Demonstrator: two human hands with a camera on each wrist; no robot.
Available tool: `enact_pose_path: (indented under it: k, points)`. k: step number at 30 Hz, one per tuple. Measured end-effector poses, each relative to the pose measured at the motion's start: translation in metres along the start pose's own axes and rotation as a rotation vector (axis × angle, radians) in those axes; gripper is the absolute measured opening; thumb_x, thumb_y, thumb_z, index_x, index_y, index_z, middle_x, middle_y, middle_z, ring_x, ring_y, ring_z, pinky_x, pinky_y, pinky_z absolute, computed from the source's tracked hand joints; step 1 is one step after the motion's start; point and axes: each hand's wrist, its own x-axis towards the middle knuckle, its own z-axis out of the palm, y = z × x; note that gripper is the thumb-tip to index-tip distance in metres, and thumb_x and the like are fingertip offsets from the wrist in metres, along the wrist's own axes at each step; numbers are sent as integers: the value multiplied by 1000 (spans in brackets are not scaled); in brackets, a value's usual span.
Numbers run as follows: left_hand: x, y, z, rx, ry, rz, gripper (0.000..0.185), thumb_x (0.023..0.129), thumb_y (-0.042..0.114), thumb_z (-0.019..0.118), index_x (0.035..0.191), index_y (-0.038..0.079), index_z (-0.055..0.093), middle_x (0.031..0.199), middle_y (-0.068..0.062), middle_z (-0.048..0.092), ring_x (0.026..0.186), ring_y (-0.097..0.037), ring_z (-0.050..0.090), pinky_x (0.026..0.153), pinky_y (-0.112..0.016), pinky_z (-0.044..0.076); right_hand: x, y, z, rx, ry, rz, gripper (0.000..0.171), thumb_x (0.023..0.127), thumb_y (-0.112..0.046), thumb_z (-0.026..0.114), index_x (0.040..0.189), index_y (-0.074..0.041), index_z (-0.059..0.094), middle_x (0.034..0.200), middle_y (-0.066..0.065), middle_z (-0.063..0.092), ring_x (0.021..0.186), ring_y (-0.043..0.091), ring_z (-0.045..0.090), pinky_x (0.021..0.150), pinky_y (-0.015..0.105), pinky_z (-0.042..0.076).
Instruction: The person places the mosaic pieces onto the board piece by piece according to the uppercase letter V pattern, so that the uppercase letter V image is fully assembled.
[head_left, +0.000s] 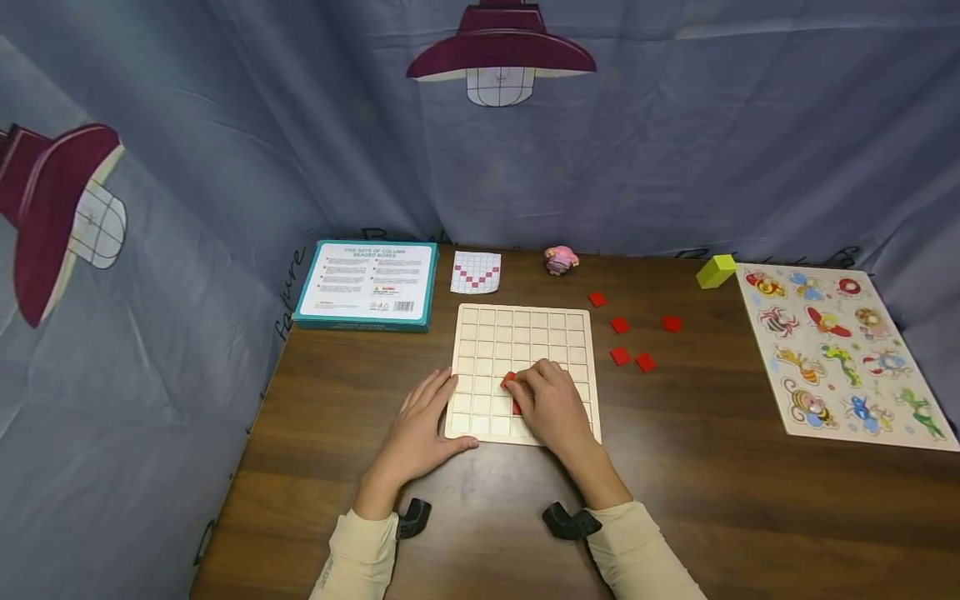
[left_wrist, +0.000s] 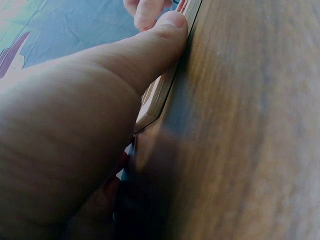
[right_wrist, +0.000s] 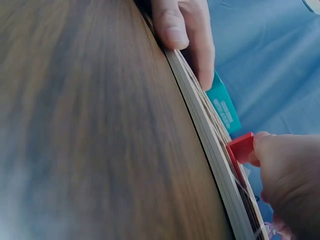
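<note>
Red tile (head_left: pixel 509 380) sits pinched in the right hand (head_left: pixel 551 406) over the grid board (head_left: pixel 525 333) near the table's (head_left: pixel 712 492) front edge; five more red tiles (head_left: pixel 621 356) lie loose toward the back. Left hand (head_left: pixel 422 425) lies flat, thumb pressing the board's front-left corner.

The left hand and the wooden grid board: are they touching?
Touching. In the left wrist view the thumb of the left hand presses against the edge of the wooden grid board; no gap shows.

Right hand (head_left: pixel 553 406) hides part of red tile (head_left: pixel 509 381); box (head_left: pixel 367 282) print unreadable
</note>
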Motion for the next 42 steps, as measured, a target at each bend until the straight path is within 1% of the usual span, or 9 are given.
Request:
enact_pose_path:
  k: [3, 7, 9, 13, 16, 20, 28, 35, 42]
  points:
    - [1, 1, 0, -3, -9, -2, 106, 80, 56, 82, 161, 13, 31, 169, -5, 28, 159, -28, 20, 127, -56, 19, 3, -3, 1, -1, 1, 2, 14, 90, -22, 79, 90, -8, 77, 84, 2, 62, 78, 20, 57, 74, 36, 48]
    - [1, 1, 0, 3, -18, -7, 106, 80, 58, 81, 162, 12, 31, 169, -5, 28, 159, -27, 19, 127, -56, 19, 5, -4, -1, 6, -7, 31, 14, 89, -21, 80, 89, -8, 74, 85, 3, 63, 78, 21, 57, 73, 37, 48]
    - [2, 1, 0, 3, -22, -9, 107, 80, 58, 81, 162, 12, 30, 170, -5, 27, 159, -27, 18, 128, -55, 18, 5, -4, -3, 15, -25, 60, 15, 89, -22, 80, 91, -9, 73, 87, 4, 62, 80, 22, 57, 74, 38, 49]
    - [1, 1, -1, -5, -23, -12, 107, 80, 57, 82, 162, 12, 30, 170, -5, 27, 159, -27, 18, 128, -55, 18, 5, -2, -4, 45, -64, 130, 19, 89, -22, 80, 102, -9, 74, 94, 6, 63, 88, 24, 61, 80, 41, 52]
    - [1, 3, -1, -9, -5, -2, 106, 79, 55, 83, 161, 10, 32, 169, -8, 29, 159, -29, 20, 127, -57, 19, 5, 3, -5, 53, -76, 147, 20, 89, -18, 78, 106, -10, 75, 96, 5, 64, 91, 25, 61, 82, 42, 52]
    - [2, 3, -1, -7, 6, 7, 105, 79, 56, 82, 160, 10, 33, 169, -9, 29, 158, -31, 21, 126, -57, 21, 5, 7, -5, 52, -87, 132, 20, 88, -17, 77, 107, -11, 77, 95, 4, 66, 91, 25, 62, 83, 42, 51]
    - [3, 1, 0, -7, -12, -8, 106, 79, 56, 83, 161, 12, 31, 169, -6, 28, 159, -28, 19, 127, -56, 19, 7, 6, -5, 60, -143, 127, 29, 87, -26, 82, 111, -12, 78, 98, 3, 68, 95, 25, 62, 86, 43, 50]
    - [2, 2, -1, -12, -8, -4, 106, 79, 55, 83, 161, 11, 32, 169, -6, 29, 159, -29, 19, 127, -57, 19, 9, 4, -4, 50, -166, 115, 25, 87, -24, 82, 109, -12, 79, 94, 1, 67, 88, 21, 59, 81, 38, 48]
    - [1, 2, -1, -8, 0, 0, 106, 79, 55, 83, 161, 11, 32, 169, -7, 29, 158, -31, 21, 126, -58, 21, 11, 1, -3, 47, -209, 53, 23, 88, -25, 81, 109, -14, 80, 93, 1, 67, 86, 21, 57, 78, 37, 47]
